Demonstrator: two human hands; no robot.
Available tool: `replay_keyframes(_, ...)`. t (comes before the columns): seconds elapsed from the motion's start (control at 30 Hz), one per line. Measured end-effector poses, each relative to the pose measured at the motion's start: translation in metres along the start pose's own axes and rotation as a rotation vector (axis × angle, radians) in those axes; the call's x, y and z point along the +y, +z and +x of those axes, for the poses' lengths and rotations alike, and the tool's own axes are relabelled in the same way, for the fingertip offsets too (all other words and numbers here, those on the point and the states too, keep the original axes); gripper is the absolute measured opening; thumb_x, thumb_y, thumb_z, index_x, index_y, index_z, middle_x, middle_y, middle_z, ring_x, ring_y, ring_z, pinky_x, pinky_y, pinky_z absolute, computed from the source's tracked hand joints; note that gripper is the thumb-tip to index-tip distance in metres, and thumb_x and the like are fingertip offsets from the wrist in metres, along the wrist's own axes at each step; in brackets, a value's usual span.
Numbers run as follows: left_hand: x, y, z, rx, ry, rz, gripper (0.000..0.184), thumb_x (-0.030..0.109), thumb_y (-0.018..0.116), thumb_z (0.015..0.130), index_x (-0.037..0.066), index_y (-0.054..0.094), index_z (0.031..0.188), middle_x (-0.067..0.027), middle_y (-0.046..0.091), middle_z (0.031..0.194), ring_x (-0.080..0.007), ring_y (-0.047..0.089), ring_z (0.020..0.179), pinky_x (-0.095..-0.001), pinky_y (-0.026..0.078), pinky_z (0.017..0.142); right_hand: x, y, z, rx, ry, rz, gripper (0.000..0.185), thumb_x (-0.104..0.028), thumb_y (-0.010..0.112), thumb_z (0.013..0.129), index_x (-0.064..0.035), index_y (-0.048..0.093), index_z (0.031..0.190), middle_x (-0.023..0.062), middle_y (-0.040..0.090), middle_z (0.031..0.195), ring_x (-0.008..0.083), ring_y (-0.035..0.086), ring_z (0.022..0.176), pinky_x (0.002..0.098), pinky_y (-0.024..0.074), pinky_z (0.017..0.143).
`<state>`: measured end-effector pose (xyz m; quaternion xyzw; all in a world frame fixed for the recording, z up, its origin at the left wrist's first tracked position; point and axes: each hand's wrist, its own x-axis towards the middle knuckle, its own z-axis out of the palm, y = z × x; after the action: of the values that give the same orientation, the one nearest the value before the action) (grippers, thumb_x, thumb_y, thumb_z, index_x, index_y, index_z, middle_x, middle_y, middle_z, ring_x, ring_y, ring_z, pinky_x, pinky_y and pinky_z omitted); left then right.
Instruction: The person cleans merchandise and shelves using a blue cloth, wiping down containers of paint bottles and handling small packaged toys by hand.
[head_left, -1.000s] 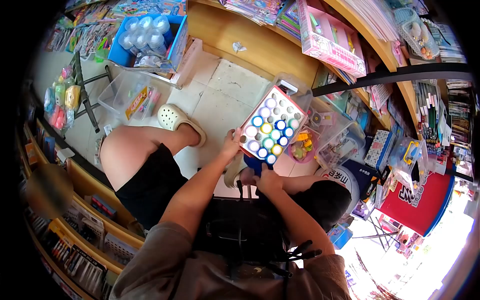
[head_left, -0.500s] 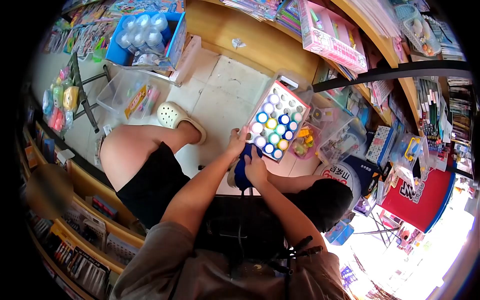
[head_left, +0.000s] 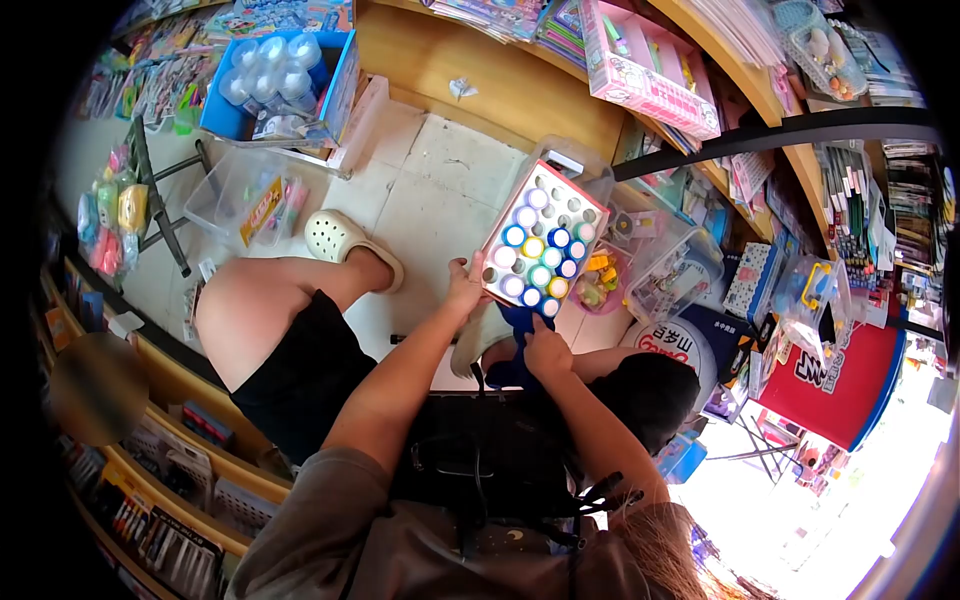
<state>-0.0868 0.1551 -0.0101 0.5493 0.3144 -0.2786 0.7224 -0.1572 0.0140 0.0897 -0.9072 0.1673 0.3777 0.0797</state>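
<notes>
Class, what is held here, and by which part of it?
The left hand holds the box of round-topped items by its near left corner. The right hand touches blue cloth; its grip cannot be told.

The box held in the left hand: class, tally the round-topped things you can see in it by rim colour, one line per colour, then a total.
Round tops visible in the box:
Blue rims: 6
Pale white or lilac rims: 4
Green rims: 3
Yellow rims: 2
Total: 15
</notes>
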Motion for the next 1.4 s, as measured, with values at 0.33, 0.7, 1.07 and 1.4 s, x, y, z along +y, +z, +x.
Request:
replay_keyframes(0.33, 0.002, -0.012, 0.002, -0.169, -0.078, -0.061, 0.087, 0.063, 0.048, 0.082, 0.003, 0.011, 0.133, -0.0212, 0.049, 0.114, -0.0223, 0.06, 0.089, -0.0343, 0.054, 0.07, 0.03, -0.025, 0.005, 0.121, -0.081, 0.035, 0.027, -0.024, 0.054, 0.083, -0.0075, 0.063, 0.102, 0.0207, 0.064, 0.093, 0.0356, 0.061, 0.091, 0.0444, 0.0477, 0.08)
replay_keyframes(0.7, 0.01, -0.024, 0.002, -0.284, -0.18, -0.028, 0.074, 0.06, 0.042, 0.087, 0.012, 0.013, 0.136, -0.018, 0.044, 0.127, -0.0251, 0.05, 0.111, -0.0407, 0.046, 0.087, -0.09, -0.023, 0.04, -0.027, -0.241, 0.058, 0.054, -0.033, 0.054, 0.083, -0.002, 0.045, 0.126, 0.0243, 0.062, 0.099, 0.0397, 0.06, 0.09, 0.0447, 0.0489, 0.078)
replay_keyframes(1.07, -0.011, -0.029, 0.015, -0.269, -0.11, 0.087, 0.075, 0.061, 0.04, 0.087, 0.009, 0.017, 0.135, -0.0187, 0.044, 0.124, -0.0255, 0.047, 0.113, -0.0386, 0.043, 0.089, -0.054, -0.033, 0.064, -0.295, -0.478, 0.111, 0.044, -0.029, 0.06, 0.081, -0.0011, 0.055, 0.114, 0.0228, 0.057, 0.11, 0.0336, 0.056, 0.101, 0.0377, 0.0434, 0.088)
replay_keyframes(1.4, 0.015, -0.023, 0.001, -0.298, -0.055, 0.025, 0.07, 0.038, 0.062, 0.085, 0.012, 0.021, 0.136, -0.0123, 0.052, 0.115, -0.0202, 0.056, 0.098, -0.0358, 0.052, 0.076, 0.008, -0.059, 0.002, -0.634, -0.451, 0.688, 0.03, -0.022, 0.058, 0.088, -0.0013, 0.06, 0.109, 0.0052, 0.063, 0.097, 0.0129, 0.057, 0.088, 0.027, 0.0449, 0.081)
